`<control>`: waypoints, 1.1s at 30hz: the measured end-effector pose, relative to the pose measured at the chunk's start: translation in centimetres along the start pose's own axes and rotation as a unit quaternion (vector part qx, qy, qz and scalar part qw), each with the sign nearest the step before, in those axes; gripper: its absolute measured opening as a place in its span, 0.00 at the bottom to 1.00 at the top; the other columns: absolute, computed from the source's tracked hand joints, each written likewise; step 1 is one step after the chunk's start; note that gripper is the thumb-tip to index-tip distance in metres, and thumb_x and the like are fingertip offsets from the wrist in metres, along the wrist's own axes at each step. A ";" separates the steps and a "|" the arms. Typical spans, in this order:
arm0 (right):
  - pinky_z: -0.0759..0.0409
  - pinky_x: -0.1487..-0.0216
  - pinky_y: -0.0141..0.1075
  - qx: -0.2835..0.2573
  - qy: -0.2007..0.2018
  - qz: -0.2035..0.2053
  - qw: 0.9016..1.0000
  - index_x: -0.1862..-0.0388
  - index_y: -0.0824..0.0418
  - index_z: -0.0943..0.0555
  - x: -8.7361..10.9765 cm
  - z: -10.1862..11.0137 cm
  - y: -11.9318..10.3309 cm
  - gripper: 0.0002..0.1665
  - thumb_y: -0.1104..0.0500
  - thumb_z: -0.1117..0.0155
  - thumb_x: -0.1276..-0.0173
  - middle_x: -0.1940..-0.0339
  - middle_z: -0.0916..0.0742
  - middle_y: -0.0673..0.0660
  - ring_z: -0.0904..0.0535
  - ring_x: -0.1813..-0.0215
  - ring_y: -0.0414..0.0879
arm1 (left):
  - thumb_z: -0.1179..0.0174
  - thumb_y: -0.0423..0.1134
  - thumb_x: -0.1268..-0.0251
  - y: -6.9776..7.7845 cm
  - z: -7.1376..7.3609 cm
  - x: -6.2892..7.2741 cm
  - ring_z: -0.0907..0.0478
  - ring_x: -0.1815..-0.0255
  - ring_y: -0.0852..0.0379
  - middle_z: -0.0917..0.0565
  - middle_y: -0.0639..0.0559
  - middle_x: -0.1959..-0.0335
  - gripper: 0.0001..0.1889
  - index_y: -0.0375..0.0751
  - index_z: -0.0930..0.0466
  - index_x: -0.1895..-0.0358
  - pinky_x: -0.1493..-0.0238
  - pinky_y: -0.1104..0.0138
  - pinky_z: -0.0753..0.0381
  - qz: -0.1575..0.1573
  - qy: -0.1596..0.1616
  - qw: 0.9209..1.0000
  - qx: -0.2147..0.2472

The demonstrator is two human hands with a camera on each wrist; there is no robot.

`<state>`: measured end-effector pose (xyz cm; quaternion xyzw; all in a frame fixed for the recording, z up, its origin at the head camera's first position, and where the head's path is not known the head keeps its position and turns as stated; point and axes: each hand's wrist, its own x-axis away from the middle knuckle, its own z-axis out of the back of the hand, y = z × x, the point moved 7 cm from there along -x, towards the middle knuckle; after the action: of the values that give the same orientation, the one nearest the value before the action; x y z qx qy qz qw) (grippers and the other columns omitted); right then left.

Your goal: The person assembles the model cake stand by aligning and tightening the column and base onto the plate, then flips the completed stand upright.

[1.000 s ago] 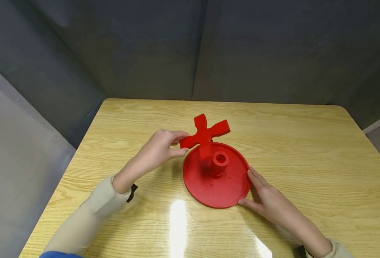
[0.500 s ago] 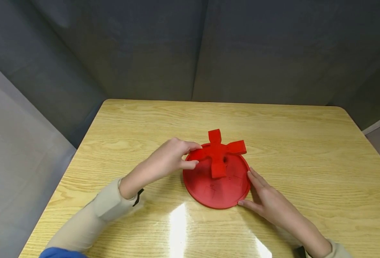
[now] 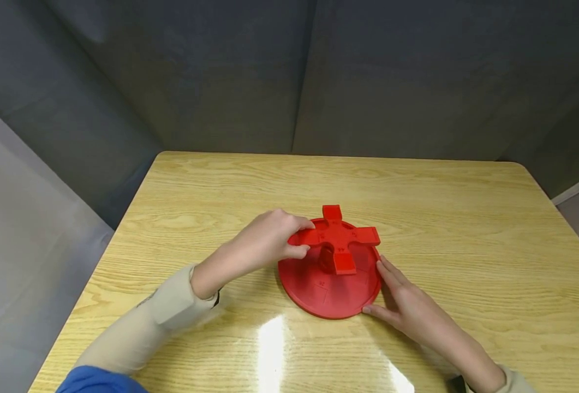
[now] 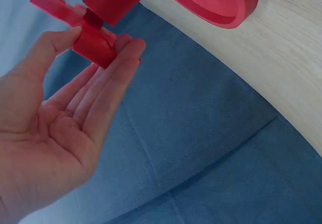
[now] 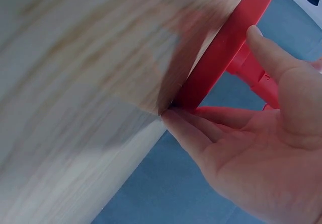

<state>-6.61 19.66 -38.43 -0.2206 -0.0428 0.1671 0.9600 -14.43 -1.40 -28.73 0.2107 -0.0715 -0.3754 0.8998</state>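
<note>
My left hand (image 3: 269,234) pinches one arm of a red four-armed cross piece (image 3: 339,236) between thumb and fingers. The cross lies nearly level over the short post (image 3: 326,261) of a red round base (image 3: 333,305), covering most of that post in the head view. Small numbers mark the cross's arms. In the left wrist view, the gripped arm (image 4: 94,45) is right beside the post's end (image 4: 113,2). With thumb and fingertips, my right hand (image 3: 409,303) holds the base's right rim; the right wrist view shows the thumb on that rim (image 5: 226,48).
The base stands on a light wooden table (image 3: 466,229). Dark curtains (image 3: 397,76) hang behind the table's far edge, and a grey cloth (image 3: 34,229) is at the left. Bright reflections lie on the near tabletop.
My left hand has brought the cross right and toward me, from behind the base to over its post, and levelled it. The right hand and the base have stayed in place.
</note>
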 end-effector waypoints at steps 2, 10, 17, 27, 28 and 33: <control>0.28 0.40 0.60 -0.001 0.000 0.001 1.000 0.28 0.76 0.39 0.0 0.0 0.0 0.54 0.44 0.27 0.40 0.25 0.38 0.71 0.36 0.30 0.68 | 0.32 0.36 0.40 0.0 0.0 -0.1 0.26 0.74 0.60 0.15 0.50 0.65 0.19 0.36 0.17 0.46 0.70 0.72 0.25 0.005 -0.004 1.000 -0.003; 0.30 0.39 0.60 -0.002 -0.003 0.002 1.000 0.28 0.76 0.39 0.0 0.1 -0.1 0.55 0.44 0.26 0.40 0.25 0.38 0.71 0.37 0.29 0.68 | 0.32 0.36 0.39 -0.1 -0.3 -0.2 0.26 0.75 0.60 0.16 0.52 0.67 0.19 0.37 0.17 0.45 0.70 0.72 0.26 0.016 -0.010 1.000 -0.006; 0.30 0.38 0.60 -0.004 -0.003 0.002 1.000 0.28 0.76 0.40 0.0 0.1 0.0 0.54 0.45 0.26 0.40 0.25 0.38 0.71 0.37 0.29 0.68 | 0.32 0.36 0.39 -0.6 -0.5 -0.4 0.23 0.71 0.58 0.15 0.50 0.60 0.20 0.37 0.18 0.44 0.68 0.73 0.24 0.015 -0.013 1.000 0.012; 0.31 0.38 0.60 -0.011 -0.007 -0.009 1.000 0.27 0.75 0.40 0.0 0.0 0.1 0.55 0.44 0.27 0.39 0.25 0.38 0.71 0.38 0.29 0.67 | 0.28 0.36 0.43 -2.8 -0.7 -2.2 0.18 0.55 0.56 0.15 0.50 0.51 0.21 0.39 0.18 0.44 0.51 0.70 0.20 -0.011 0.002 0.996 0.087; 0.31 0.38 0.61 -0.012 -0.006 -0.007 1.000 0.27 0.75 0.40 0.0 0.1 0.0 0.55 0.44 0.27 0.39 0.25 0.38 0.71 0.38 0.29 0.68 | 0.28 0.35 0.43 -2.9 -0.7 -2.5 0.18 0.53 0.56 0.15 0.50 0.50 0.21 0.39 0.18 0.44 0.50 0.70 0.20 -0.018 0.001 0.996 0.090; 0.29 0.39 0.60 -0.015 -0.007 -0.010 1.000 0.27 0.75 0.40 -0.1 0.0 0.1 0.55 0.45 0.26 0.41 0.26 0.37 0.71 0.37 0.29 0.67 | 0.30 0.32 0.42 -3.1 -0.6 -4.3 0.19 0.49 0.56 0.16 0.49 0.47 0.22 0.38 0.19 0.42 0.47 0.70 0.21 -0.055 -0.030 0.993 0.102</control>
<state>-6.72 19.72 -38.43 -0.2329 -0.0542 0.1589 0.9579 -19.31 -0.15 -30.50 0.2938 -0.1244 -0.4215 0.8489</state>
